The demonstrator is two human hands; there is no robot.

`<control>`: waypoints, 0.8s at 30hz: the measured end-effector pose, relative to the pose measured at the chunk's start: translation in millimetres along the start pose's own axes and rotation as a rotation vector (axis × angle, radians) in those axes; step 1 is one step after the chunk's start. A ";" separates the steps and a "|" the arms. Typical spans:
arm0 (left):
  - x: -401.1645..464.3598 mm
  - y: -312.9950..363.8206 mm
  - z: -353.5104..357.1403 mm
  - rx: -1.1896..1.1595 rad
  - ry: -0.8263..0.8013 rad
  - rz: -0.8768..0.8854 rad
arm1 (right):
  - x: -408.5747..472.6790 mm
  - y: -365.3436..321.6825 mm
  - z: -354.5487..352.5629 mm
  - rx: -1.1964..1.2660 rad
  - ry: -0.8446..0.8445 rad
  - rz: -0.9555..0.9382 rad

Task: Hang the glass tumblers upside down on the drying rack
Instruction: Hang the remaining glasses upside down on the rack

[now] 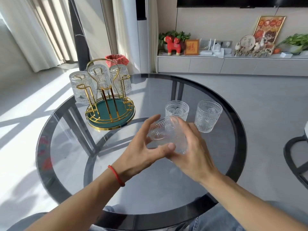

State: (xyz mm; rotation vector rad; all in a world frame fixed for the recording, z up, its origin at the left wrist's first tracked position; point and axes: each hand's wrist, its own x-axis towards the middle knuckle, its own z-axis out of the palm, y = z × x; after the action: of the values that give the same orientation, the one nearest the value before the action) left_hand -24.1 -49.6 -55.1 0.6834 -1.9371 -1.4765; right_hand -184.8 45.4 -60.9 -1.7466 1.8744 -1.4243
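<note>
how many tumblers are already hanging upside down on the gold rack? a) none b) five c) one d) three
d: three tumblers sit inverted on the rack pegs, two more stand upright on the table, and one is held in both hands.

Embossed clear glass tumbler (168, 135); glossy gold metal rack (106, 104).

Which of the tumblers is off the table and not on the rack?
The tumbler held in both hands, tilted on its side above the glass table. Two others stand upright on the table; three hang upside down on the gold rack.
</note>
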 end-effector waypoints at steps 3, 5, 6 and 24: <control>-0.5 6.7 -9.6 0.113 0.233 0.044 | 14.4 -14.0 18.4 -0.008 -0.070 -0.058; -0.5 9.7 -21.7 0.098 0.322 0.020 | 22.8 -22.3 25.6 0.041 -0.098 -0.036; -0.2 10.1 -28.4 0.044 0.346 -0.011 | 27.3 -24.7 28.0 0.075 -0.112 0.000; 20.4 -41.9 -108.1 0.765 0.265 -0.047 | 138.6 -52.2 24.7 0.038 0.181 -0.033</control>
State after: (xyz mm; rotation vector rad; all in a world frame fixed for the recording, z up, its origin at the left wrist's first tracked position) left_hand 42.1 -145.5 -71.0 1.1828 -2.2545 -0.5781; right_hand -171.6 -76.4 25.9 -1.6888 1.8989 -1.6705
